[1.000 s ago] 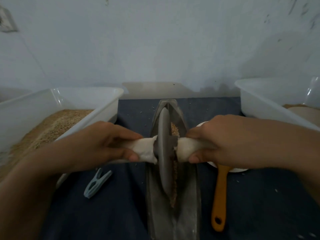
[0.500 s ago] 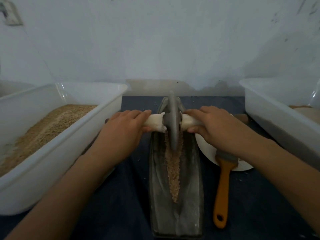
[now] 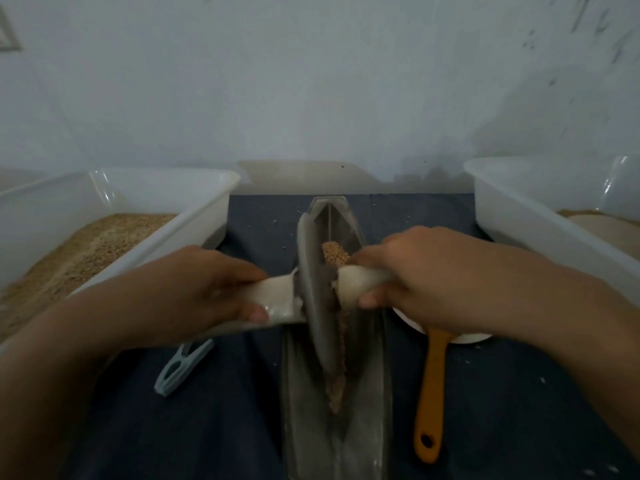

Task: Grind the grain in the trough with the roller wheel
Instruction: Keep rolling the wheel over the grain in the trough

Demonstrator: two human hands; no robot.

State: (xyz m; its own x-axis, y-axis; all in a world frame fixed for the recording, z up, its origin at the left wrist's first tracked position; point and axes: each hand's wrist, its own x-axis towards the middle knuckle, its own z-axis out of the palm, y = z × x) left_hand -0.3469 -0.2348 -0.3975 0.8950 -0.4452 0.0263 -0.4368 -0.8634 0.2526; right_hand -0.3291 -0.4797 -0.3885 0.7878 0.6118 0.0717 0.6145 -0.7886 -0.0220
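Note:
A grey metal boat-shaped trough (image 3: 367,403) lies lengthwise on the dark cloth, with brown grain (image 3: 334,252) along its groove. The grey roller wheel (image 3: 317,299) stands on edge in the trough's middle, blurred by motion. Its axle handles are wrapped in white cloth. My left hand (image 3: 194,289) grips the left handle (image 3: 280,299). My right hand (image 3: 433,278) grips the right handle (image 3: 353,282). The wheel hides part of the grain line.
A white tub (image 3: 194,216) holding brown grain stands at the left, and another white tub (image 3: 540,220) at the right. A pale blue clothes peg (image 3: 181,367) lies left of the trough. An orange-handled brush (image 3: 431,393) and a white dish (image 3: 467,337) lie right of it.
The wheel went from the trough's middle to its far end and has rolled back toward me to the middle, both hands keeping their grip on the handles.

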